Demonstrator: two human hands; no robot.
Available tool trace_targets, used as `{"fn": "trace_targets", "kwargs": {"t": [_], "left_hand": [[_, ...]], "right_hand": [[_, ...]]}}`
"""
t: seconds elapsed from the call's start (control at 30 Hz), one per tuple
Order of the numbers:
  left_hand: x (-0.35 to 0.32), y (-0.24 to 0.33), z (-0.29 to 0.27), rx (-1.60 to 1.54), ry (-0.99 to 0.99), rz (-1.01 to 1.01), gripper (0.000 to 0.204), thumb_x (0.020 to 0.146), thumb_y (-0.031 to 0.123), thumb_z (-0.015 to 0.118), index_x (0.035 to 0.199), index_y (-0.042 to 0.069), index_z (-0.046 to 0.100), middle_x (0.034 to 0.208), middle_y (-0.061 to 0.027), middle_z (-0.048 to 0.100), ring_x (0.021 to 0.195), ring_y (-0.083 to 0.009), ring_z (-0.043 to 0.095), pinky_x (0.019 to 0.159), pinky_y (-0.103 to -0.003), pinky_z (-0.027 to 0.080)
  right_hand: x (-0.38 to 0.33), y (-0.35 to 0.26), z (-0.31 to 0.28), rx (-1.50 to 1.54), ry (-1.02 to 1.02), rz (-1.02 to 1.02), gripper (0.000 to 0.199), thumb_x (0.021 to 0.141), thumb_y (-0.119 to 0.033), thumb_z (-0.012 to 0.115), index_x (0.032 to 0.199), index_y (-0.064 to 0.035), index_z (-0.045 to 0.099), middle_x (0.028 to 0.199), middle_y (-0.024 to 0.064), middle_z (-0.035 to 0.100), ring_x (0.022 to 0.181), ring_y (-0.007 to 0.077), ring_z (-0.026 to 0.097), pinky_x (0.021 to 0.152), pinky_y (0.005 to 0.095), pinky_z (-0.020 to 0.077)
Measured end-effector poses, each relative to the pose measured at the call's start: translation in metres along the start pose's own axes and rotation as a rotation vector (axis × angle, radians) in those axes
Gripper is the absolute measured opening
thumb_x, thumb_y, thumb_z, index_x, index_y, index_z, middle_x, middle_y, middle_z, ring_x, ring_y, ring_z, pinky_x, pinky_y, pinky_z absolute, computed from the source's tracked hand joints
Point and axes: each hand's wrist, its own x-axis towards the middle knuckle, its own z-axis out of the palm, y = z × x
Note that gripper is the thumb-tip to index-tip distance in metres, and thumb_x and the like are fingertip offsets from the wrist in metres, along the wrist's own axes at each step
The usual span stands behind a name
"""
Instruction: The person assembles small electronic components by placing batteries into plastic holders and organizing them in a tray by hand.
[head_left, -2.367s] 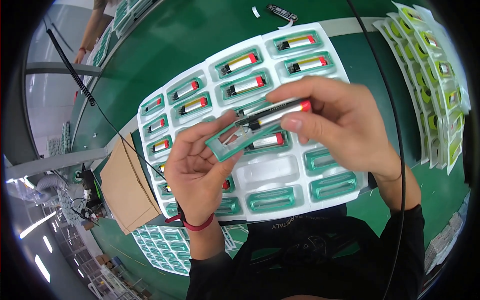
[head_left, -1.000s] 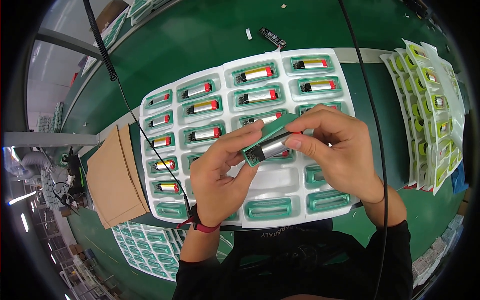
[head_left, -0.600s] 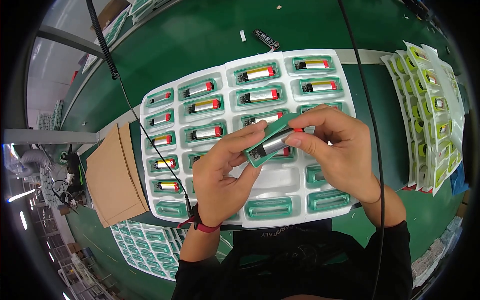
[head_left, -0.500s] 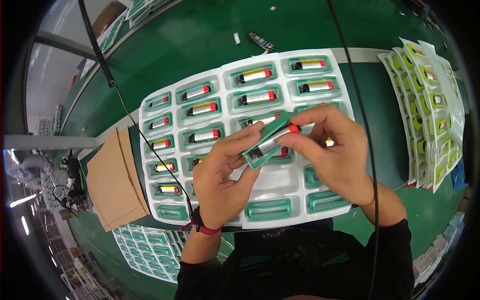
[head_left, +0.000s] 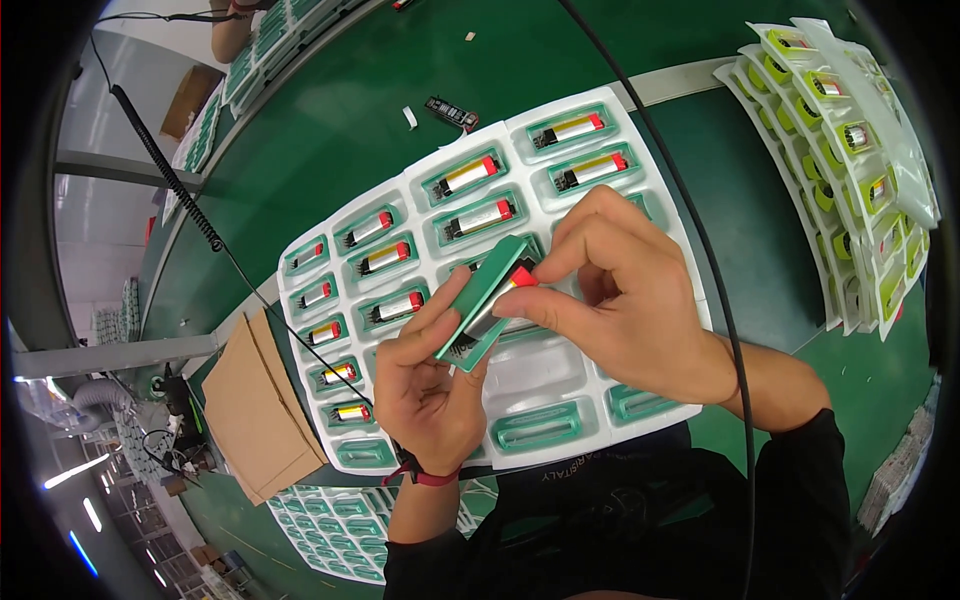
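The left hand [head_left: 428, 400] grips the tilted, long green plastic casing [head_left: 486, 294] above the white moulded tray [head_left: 540, 374]; the right hand [head_left: 632, 292] pinches the silver, red-ended battery cell [head_left: 486, 321] partly inside, best guided lightly in line with the casing, unbent

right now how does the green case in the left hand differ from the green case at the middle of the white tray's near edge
The held green case is tilted in the left hand, while the tray case lies flat in the white tray. The held green case has a red-ended battery cell partly in it, pinched by the right hand; the tray case shows none. Both are green and elongated.
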Motion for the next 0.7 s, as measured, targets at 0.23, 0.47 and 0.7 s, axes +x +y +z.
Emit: {"fn": "trace_targets", "kwargs": {"t": [0.23,0.47,0.7], "left_hand": [[0.001,0.000,0.001,0.064,0.011,0.022,0.032,0.081,-0.012,0.062,0.108,-0.007,0.046,0.126,-0.0382,0.046,0.119,-0.0372,0.052,0.095,-0.038,0.050],[-0.001,0.004,0.002,0.014,0.019,-0.066,0.033,0.080,-0.014,0.061,0.108,-0.006,0.045,0.127,-0.0377,0.045,0.119,-0.0368,0.052,0.094,-0.037,0.050],[-0.003,-0.001,0.001,-0.024,0.028,0.020,0.035,0.079,-0.016,0.061,0.107,-0.004,0.044,0.128,-0.0375,0.045,0.123,-0.0373,0.049,0.095,-0.038,0.049]], "right_hand": [[0.001,0.001,0.000,0.009,0.001,0.020,0.021,0.070,-0.005,0.081,0.073,-0.0049,0.060,0.080,-0.0002,0.050,0.055,0.0024,0.041,0.043,0.0188,0.0292],[0.000,0.007,0.005,0.044,0.033,-0.052,0.019,0.070,-0.003,0.080,0.073,-0.0043,0.061,0.079,0.0004,0.051,0.055,0.0031,0.041,0.042,0.0201,0.0293],[-0.002,0.005,0.009,-0.020,0.059,-0.080,0.018,0.070,-0.002,0.079,0.076,-0.0042,0.062,0.079,0.0006,0.051,0.053,0.0037,0.040,0.042,0.0205,0.0292]]}}
